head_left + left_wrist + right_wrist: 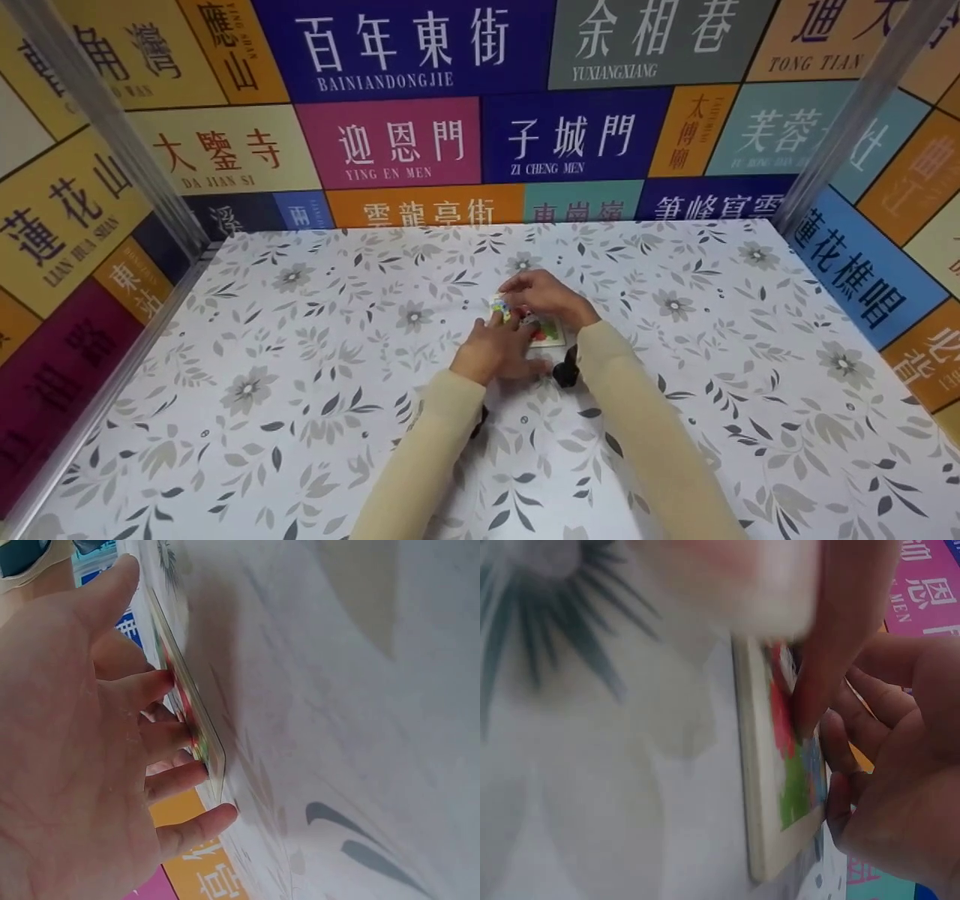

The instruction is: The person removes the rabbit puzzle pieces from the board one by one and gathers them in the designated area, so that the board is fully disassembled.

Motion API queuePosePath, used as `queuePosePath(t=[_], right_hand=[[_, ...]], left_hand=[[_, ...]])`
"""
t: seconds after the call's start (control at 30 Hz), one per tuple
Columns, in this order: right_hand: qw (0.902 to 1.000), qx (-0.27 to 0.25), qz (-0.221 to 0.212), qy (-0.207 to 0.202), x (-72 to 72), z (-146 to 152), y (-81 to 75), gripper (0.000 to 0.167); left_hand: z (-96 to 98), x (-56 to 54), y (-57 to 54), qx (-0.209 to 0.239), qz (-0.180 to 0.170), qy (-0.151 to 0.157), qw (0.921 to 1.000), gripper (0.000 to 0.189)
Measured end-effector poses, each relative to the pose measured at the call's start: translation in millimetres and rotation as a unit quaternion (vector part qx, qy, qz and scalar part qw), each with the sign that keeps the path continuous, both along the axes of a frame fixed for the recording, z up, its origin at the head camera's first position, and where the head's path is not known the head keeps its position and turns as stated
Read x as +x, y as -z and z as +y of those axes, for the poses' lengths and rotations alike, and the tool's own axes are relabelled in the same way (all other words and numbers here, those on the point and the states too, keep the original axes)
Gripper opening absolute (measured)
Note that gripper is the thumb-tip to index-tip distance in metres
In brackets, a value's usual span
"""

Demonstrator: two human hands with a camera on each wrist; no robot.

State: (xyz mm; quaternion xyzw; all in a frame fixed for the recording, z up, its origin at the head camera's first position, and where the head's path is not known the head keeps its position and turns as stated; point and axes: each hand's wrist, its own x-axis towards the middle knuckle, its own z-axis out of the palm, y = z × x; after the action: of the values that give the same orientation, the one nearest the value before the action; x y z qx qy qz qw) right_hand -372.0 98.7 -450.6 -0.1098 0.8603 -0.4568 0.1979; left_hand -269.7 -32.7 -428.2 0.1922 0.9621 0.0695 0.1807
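Note:
A small flat picture board [551, 336] with a pale border lies on the table, red and green parts of its picture showing. My left hand [496, 351] is laid over its near left part. In the left wrist view, fairly straight fingertips touch the board [199, 724], and the little finger reaches past its edge to the cloth. My right hand [546, 298] is at the board's far side. Its curled fingers [841, 742] hold the far edge in the right wrist view. Both hands hide much of the picture.
A white cloth [322, 345] with grey flowers and leaves covers the table. Colourful panels with Chinese lettering [405, 142] stand behind it and at both sides. Clear upright posts [112, 120] rise at the back corners. A black wrist device [566, 369] sits at the right cuff.

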Motion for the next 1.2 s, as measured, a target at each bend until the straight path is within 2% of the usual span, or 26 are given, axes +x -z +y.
queuePosePath(t=[0.27, 0.57, 0.77, 1.0, 1.2], right_hand=[[0.9994, 0.025, 0.016, -0.017, -2.6, -3, 0.2, 0.031], [0.9995, 0.027, 0.007, -0.011, -1.5, -3, -2.2, 0.028], [0.9980, 0.037, 0.045, -0.023, -0.6, 4, -7.8, 0.025], [0.9986, 0.014, 0.050, 0.014, -5.8, 27, -17.9, 0.030], [0.9974, 0.031, 0.035, 0.056, -13.1, 56, -26.6, 0.031]], left_hand=[[-0.8, -0.6, 2.2, -0.003, 0.007, 0.003, 1.0000, 0.077], [-0.9, 1.0, 3.6, -0.013, 0.025, 0.007, 0.9996, 0.079], [-0.4, 0.6, 4.1, -0.023, 0.029, 0.011, 0.9993, 0.081], [-0.5, -3.0, 4.7, -0.018, 0.007, 0.006, 0.9998, 0.082], [-0.5, -5.6, 4.9, -0.015, -0.008, -0.001, 0.9999, 0.082]])
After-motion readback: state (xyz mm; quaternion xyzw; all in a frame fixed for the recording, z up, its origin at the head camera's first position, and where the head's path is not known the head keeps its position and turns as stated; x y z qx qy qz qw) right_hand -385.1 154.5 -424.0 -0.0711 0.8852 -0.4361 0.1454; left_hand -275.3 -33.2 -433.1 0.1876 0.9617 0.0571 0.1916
